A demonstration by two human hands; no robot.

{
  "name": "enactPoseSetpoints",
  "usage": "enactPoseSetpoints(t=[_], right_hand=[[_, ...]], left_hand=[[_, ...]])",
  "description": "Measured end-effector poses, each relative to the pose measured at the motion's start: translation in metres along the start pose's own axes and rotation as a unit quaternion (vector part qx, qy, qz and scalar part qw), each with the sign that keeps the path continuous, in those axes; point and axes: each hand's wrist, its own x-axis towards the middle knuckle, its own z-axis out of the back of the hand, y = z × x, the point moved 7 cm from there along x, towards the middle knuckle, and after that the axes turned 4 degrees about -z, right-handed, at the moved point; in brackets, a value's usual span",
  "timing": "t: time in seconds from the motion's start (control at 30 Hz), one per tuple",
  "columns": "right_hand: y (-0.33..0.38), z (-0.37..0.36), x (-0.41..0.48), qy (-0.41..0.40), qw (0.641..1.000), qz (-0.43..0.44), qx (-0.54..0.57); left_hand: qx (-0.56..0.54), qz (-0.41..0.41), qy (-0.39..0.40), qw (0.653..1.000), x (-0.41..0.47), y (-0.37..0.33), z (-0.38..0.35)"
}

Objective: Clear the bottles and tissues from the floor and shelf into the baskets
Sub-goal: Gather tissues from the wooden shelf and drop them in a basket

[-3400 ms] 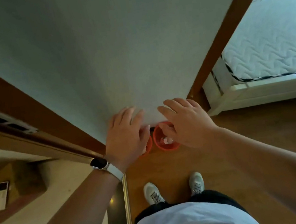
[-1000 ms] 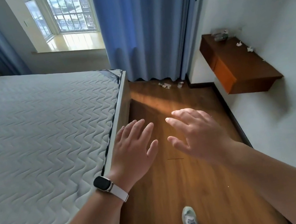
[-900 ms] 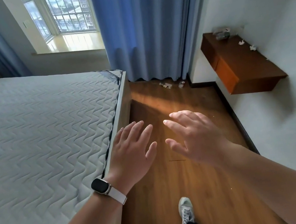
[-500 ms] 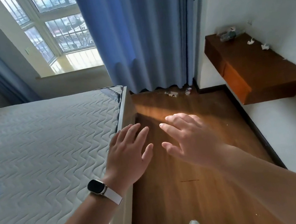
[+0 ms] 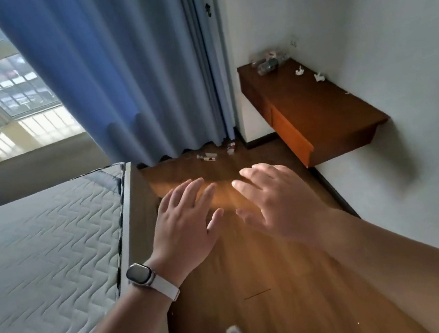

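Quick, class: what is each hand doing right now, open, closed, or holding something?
Left hand: open, fingers spread, holding nothing.
Right hand: open, fingers spread, holding nothing.

Blue curtain (image 5: 118, 67) at upper centre; grey-white mattress (image 5: 40, 250) with a wavy quilted pattern at left; warm brown wooden floor (image 5: 273, 286); dark brown shelf (image 5: 317, 106) with an orange drawer front (image 5: 290, 135); white tissues (image 5: 299, 71).
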Motion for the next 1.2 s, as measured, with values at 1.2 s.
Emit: enactPoseSetpoints(t=[1.2], right_hand=[[-0.400,-0.120,0.284,0.072,0.975,-0.203,-0.056]], left_hand=[[-0.108,-0.111,0.041,0.987,0.485,0.049,-0.281]])
